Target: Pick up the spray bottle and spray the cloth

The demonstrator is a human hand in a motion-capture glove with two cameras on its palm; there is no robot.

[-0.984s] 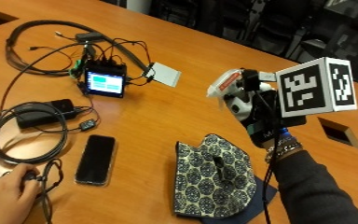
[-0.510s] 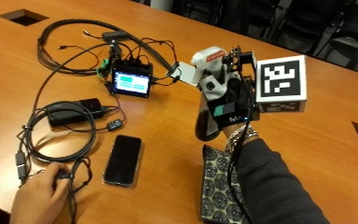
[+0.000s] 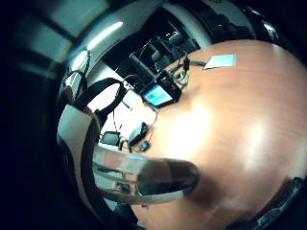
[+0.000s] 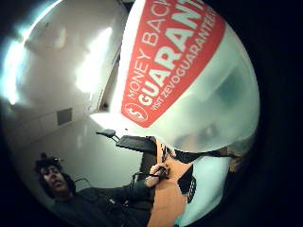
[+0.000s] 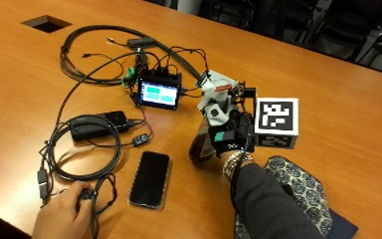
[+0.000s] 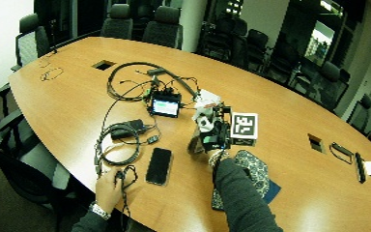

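— Two risks from here. Holding the spray bottle (image 5: 212, 107) upright off the worktop (image 5: 350, 94), gloved right hand (image 5: 229, 135) curled round its body, nozzle end up by the small screen unit (image 5: 158, 93). Could mist the electronics instead of the cloth (image 5: 297, 191), which lies beside the forearm, nearer the worktop's edge than the bottle.

— And the second?

— Could wet the phone (image 5: 150, 178), lying just beside, or snag the loose cables (image 5: 85, 149) while swinging the bottle back over the cloth.

— Anything hard to read?

— Cannot tell which way the nozzle faces, nor whether a finger sits on the trigger; hidden behind the hand's gear. Label fills the thumb-side palm view, so little else shows there. Probably clear of the worktop, judging by the shadow below. Much of the cloth covered by the sleeve (image 5: 270, 204).
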